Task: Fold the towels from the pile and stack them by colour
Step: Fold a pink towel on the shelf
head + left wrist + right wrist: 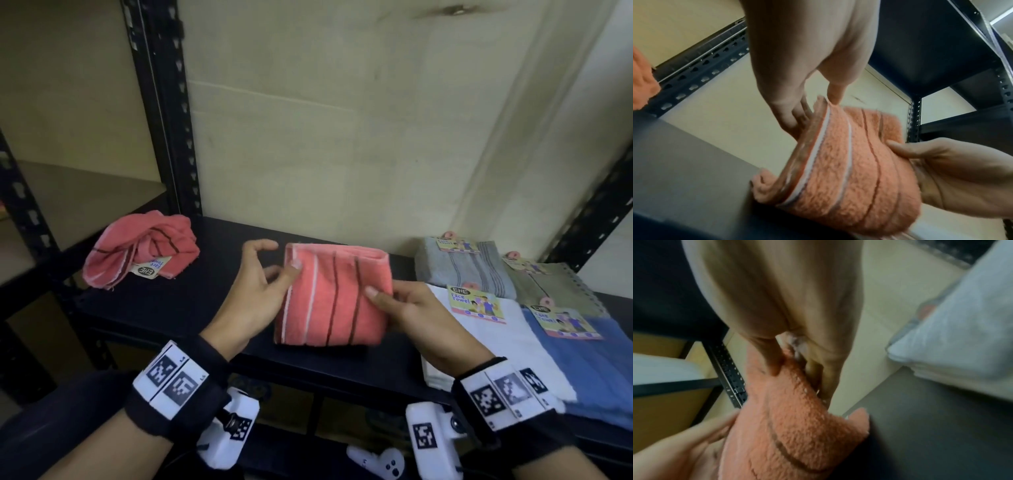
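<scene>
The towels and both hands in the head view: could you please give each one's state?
Held towel: folded, gripped by both hands.
Left towel: crumpled, unfolded.
Grey towel: folded flat.
White towel: folded flat.
Blue towel: folded flat.
Left hand: pinching.
Right hand: pinching.

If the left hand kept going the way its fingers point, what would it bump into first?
Probably the wall behind the shelf. The left hand points up and back past the folded pink towel it pinches; depth is unclear.

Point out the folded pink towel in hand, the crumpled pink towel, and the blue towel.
folded pink towel (pixel 334 301), head view, middle of its striped top face.
crumpled pink towel (pixel 137 246), head view, top of the bunched cloth.
blue towel (pixel 596 370), head view, bare cloth below its label.
</scene>
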